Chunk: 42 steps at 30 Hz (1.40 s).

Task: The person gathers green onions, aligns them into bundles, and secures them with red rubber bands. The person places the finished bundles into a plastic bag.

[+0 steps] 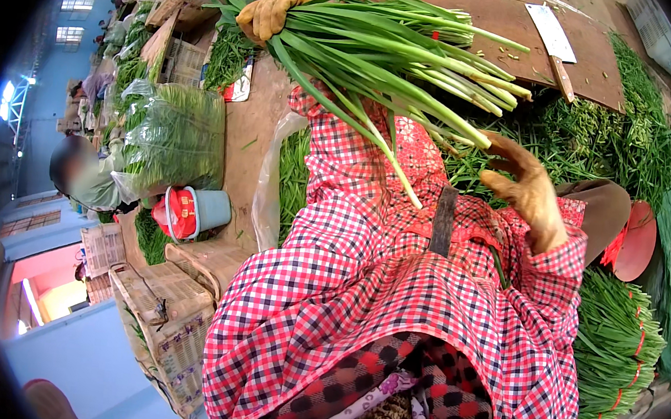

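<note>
My left hand [271,17], in a tan glove, is closed around the leafy end of a loose bunch of garlic chives [382,46]. The pale stem ends fan out to the right, and a few stalks hang down over my checked sleeve. My right hand [530,191], gloved too, is beside the stem ends with its fingers curved and apart, holding nothing that I can see. Behind the bunch lies a brown board [496,16], with another bunch tied in red partly hidden on it. A cleaver [552,35] with a wooden handle rests on the board.
Loose green trimmings [573,142] are heaped right of my lap. Red-tied chive bundles [615,346] stand at lower right. To the left are a plastic-wrapped stack of greens [179,128], a blue bucket [212,209] and a crate [163,306]. A person [95,172] sits farther left.
</note>
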Available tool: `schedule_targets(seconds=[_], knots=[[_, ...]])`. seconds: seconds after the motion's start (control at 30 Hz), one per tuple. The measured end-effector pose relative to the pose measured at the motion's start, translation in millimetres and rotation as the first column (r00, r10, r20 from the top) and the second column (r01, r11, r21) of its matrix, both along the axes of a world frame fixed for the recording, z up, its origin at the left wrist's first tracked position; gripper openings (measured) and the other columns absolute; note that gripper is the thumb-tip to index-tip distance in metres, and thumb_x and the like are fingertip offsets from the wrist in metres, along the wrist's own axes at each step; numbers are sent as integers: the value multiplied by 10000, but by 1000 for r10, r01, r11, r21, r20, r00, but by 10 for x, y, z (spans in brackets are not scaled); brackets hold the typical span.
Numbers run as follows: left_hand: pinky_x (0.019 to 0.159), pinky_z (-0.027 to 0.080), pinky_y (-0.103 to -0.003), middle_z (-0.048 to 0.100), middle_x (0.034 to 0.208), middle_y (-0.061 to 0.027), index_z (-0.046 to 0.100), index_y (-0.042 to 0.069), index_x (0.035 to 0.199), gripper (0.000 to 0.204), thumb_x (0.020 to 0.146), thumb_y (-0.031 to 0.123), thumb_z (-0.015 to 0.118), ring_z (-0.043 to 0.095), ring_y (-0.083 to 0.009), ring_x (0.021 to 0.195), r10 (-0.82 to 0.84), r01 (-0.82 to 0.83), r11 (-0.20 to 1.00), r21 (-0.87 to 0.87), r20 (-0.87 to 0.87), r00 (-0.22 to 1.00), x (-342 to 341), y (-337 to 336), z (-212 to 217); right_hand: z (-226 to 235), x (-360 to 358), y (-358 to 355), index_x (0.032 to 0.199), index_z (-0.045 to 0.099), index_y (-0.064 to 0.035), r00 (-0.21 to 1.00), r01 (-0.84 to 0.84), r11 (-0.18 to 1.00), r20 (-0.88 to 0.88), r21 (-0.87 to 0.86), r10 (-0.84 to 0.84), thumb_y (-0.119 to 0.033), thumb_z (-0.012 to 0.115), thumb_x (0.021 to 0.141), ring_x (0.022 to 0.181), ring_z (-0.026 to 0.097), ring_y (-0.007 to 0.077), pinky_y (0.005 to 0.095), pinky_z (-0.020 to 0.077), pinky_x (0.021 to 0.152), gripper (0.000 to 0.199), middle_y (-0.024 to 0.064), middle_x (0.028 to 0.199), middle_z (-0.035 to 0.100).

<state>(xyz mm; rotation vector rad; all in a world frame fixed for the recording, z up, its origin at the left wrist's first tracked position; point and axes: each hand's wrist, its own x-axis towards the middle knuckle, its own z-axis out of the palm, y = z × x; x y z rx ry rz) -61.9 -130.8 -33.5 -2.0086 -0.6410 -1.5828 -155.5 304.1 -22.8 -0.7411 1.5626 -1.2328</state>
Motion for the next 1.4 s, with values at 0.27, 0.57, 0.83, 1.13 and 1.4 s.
schedule_targets(seconds=[0.27,0.57,0.83,1.13,1.4], knots=[[850,456,-360,610,713,63,557,198,722,193,913,199,584,568,-145,717,27,-33,988,151,41,999,-72,14,-157,-92,336,-421,1216,597,59,970,30,997,244,-65,-13,-184,640,938,763,655,147,264,535,735,372,94,1001,712],[758,483,-408,600,718,4,553,155,778,159,933,187,542,582,-198,693,-87,-347,814,466,689,720,212,-5,-587,64,345,-278,902,581,21,992,15,997,-125,-76,-25,-203,486,1008,656,586,135,280,482,620,266,57,734,613],[675,506,-450,592,722,-48,548,117,828,144,952,177,505,594,-244,671,-178,-654,700,287,957,229,441,-471,-1126,-60,76,129,1067,618,-6,869,494,867,5,-68,-495,-136,597,972,586,535,93,194,440,519,162,35,839,650],[633,534,-478,563,736,-89,520,55,1058,149,919,108,518,598,-286,666,-329,-764,552,333,929,168,303,-188,-927,195,-20,-447,1279,557,8,849,374,822,-197,-430,-490,-18,764,808,988,637,152,279,510,886,516,94,1096,675],[537,511,-376,512,594,-41,505,59,714,178,869,105,580,520,-209,506,-470,-973,159,168,879,75,127,287,-417,-272,-143,-630,1122,619,10,762,471,660,-107,-586,-639,33,689,861,878,661,155,256,546,764,271,111,1039,689]])
